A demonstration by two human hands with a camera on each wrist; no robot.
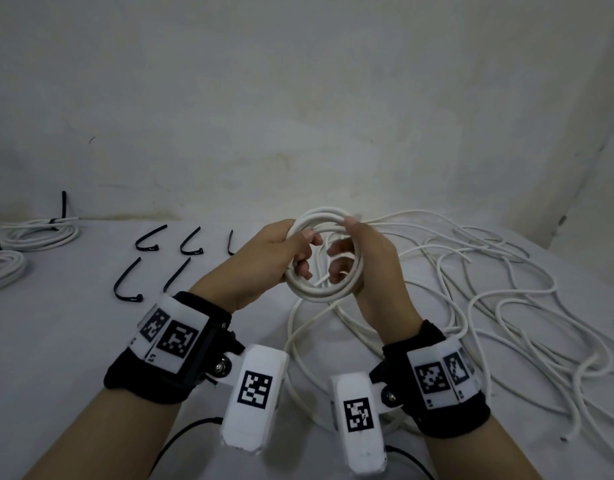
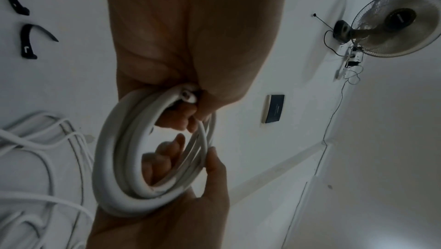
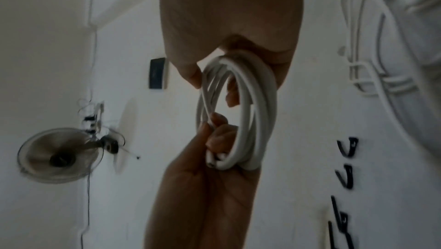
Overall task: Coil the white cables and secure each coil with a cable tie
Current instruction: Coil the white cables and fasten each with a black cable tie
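A small coil of white cable (image 1: 319,294) is held up above the table between both hands. My left hand (image 1: 304,252) grips its left side, with the fingers curled through the ring. On the right side my right hand (image 1: 347,244) grips it, thumb on top. In the left wrist view the coil (image 2: 112,158) shows a cut cable end (image 2: 188,96) tucked under the left hand (image 2: 193,113). The right wrist view shows the coil (image 3: 257,111) in my right hand (image 3: 212,83). Several black cable ties (image 1: 146,239) lie on the table to the left.
Loose white cables (image 1: 489,289) sprawl over the right half of the table (image 1: 73,341) and run under my wrists. Two tied coils (image 1: 39,233) (image 1: 4,271) lie at the far left. A wall stands behind the table, with a fan (image 2: 393,23) mounted on it.
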